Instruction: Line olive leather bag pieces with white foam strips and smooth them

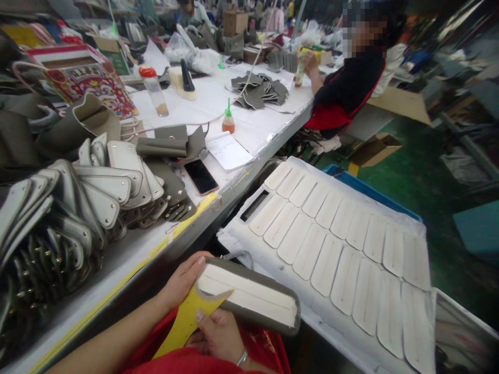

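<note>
A long dark grey leather piece with rounded ends and two white panels (249, 296) on its face lies across my lap, tilted down to the right. My left hand (186, 280) is closed around its upper left end, fingers over the edge. In my right hand (218, 332) is a flat yellow piece with a curved cut edge (183, 322), pinched with the thumb on top. Its pointed tip lies over the white panels. What the yellow piece is made of, I cannot make out. Behind my left hand a grey strap end (237, 254) shows at the leather's far side.
To the right, a board (288, 259) bears rows of cream rounded panels. On the table at left stand stacked grey-and-white leather parts (105, 192), a phone (201, 176), a notepad (229, 151) and a glue bottle (228, 123). A co-worker (346, 78) sits at the far side.
</note>
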Tool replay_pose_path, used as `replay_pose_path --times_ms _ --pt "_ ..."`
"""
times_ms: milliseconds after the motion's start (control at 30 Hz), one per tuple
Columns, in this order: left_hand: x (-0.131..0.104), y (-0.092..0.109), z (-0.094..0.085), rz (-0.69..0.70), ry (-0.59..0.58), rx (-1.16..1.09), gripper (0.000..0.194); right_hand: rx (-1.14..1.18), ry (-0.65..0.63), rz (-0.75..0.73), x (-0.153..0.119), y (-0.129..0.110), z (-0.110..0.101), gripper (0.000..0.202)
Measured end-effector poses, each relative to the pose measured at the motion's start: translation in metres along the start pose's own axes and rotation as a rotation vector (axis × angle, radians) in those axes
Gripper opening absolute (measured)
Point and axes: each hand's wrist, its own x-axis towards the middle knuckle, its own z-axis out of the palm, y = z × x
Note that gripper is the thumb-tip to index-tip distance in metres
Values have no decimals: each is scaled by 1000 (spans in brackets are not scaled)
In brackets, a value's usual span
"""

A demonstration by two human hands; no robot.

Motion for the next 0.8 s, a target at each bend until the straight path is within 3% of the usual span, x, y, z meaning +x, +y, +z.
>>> replay_pose_path --times_ms 100,200,333,533,633,800 --pt "-2 2 -5 50 25 165 42 12 65 1 -2 1 5 76" --pt "-1 13 -8 152 37 339 37 4 43 -36 -6 -2 12 71" --pt "2 27 8 332 -28 537 33 15 55 -48 -12 -4 16 52" --pt "3 28 28 418 -62 796 34 41 84 10 -7 -1 14 14" --pt "9 28 30 380 -36 731 34 81 97 25 -3 -2 10 18" --pt "17 29 35 270 40 512 38 101 52 -76 -1 -2 9 34"
